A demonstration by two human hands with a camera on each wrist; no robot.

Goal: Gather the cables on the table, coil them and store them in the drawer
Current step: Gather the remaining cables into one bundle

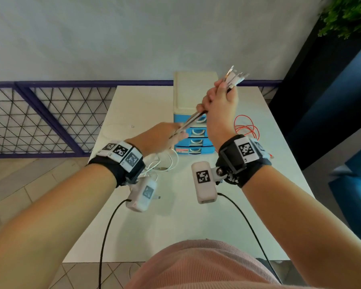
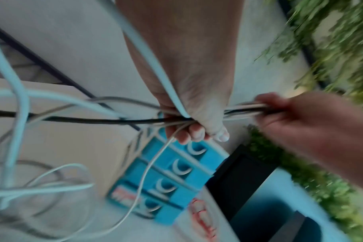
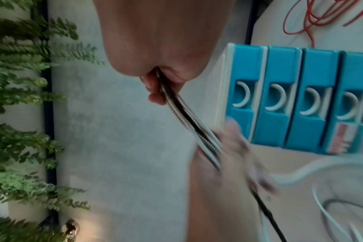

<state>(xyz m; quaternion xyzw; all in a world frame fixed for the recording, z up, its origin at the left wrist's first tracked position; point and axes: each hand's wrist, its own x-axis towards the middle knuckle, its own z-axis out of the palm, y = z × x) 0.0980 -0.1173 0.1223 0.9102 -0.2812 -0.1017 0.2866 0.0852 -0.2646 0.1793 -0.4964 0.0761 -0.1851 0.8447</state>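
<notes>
A bundle of white, grey and black cables (image 1: 193, 119) is stretched taut between my two hands above the table. My right hand (image 1: 219, 101) grips the bundle high up, with the plug ends (image 1: 236, 77) sticking out above the fist. My left hand (image 1: 171, 134) grips the same bundle (image 2: 135, 121) lower down, and the slack loops (image 1: 165, 161) hang onto the table beneath it. In the right wrist view the bundle (image 3: 189, 124) runs from my fist down to the blurred left hand (image 3: 238, 147). The drawer unit (image 1: 194, 130), blue fronts all closed, stands behind my hands.
A red cable (image 1: 246, 128) lies in loose loops on the white table (image 1: 196, 222), right of the drawer unit. A purple wire fence (image 1: 50, 117) runs along the left. Dark blue furniture (image 1: 342, 122) and green plants (image 1: 348, 15) stand at the right.
</notes>
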